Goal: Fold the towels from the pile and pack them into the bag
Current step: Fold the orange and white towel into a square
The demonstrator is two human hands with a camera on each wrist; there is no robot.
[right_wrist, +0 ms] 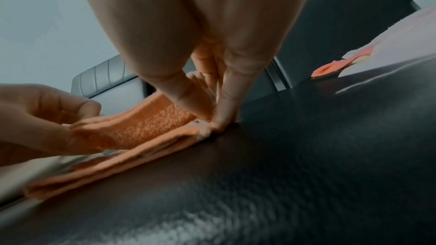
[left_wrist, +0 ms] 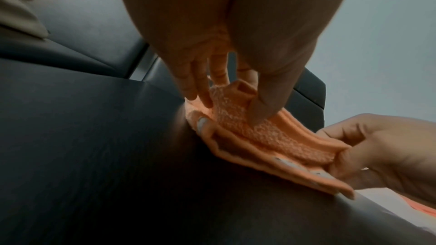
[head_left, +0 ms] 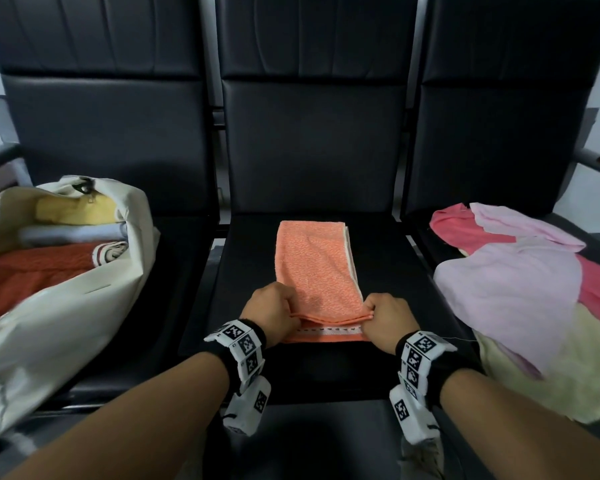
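Note:
An orange towel (head_left: 317, 265) lies folded lengthwise on the middle black seat (head_left: 395, 271). My left hand (head_left: 269, 315) pinches its near left corner and my right hand (head_left: 387, 318) pinches its near right corner; the upper layers are lifted slightly off the bottom layer with its white dashed band. In the left wrist view my thumb and fingers grip the orange towel (left_wrist: 235, 118), with my right hand (left_wrist: 377, 156) at the other corner. The right wrist view shows the orange towel (right_wrist: 146, 129) pinched at its corner. The cream bag (head_left: 66, 306) sits open on the left seat.
The bag holds folded towels: yellow (head_left: 73, 211), pale blue (head_left: 73, 233) and rust orange (head_left: 39, 271). A pile of unfolded towels (head_left: 516, 282), pink, red and pale yellow, covers the right seat. Black seat backs rise behind; armrests stand at both far sides.

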